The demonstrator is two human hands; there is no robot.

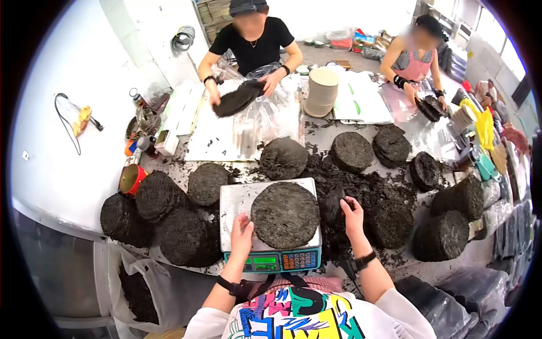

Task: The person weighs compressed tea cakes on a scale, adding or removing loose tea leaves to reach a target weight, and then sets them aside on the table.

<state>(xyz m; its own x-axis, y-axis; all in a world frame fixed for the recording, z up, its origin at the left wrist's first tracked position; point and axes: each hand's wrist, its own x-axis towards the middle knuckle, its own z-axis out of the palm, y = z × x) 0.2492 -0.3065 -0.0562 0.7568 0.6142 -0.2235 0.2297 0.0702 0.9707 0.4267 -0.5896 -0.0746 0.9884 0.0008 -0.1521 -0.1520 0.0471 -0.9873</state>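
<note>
A thick round cake of dark dried seaweed (285, 214) lies on the steel pan of a digital scale (237, 198) in front of me. Beside the cake's left edge, over the pan, is my left hand (243, 234), open with slightly curled fingers and nothing in it. To the right of the scale, my right hand (354, 216) pinches a dark piece of dried seaweed (333, 207) between thumb and fingers. Loose seaweed flakes (367, 189) are heaped just beyond that hand. The scale's green display (264, 261) is lit, though its figures are too small to read.
More round seaweed stacks (183, 237) stand left, behind and right (441, 236) of the scale. Across the table, one person (254, 45) holds a dark seaweed disc (240, 99); another person (415, 65) handles seaweed at the right. A pale cylindrical stack (322, 93) stands between them.
</note>
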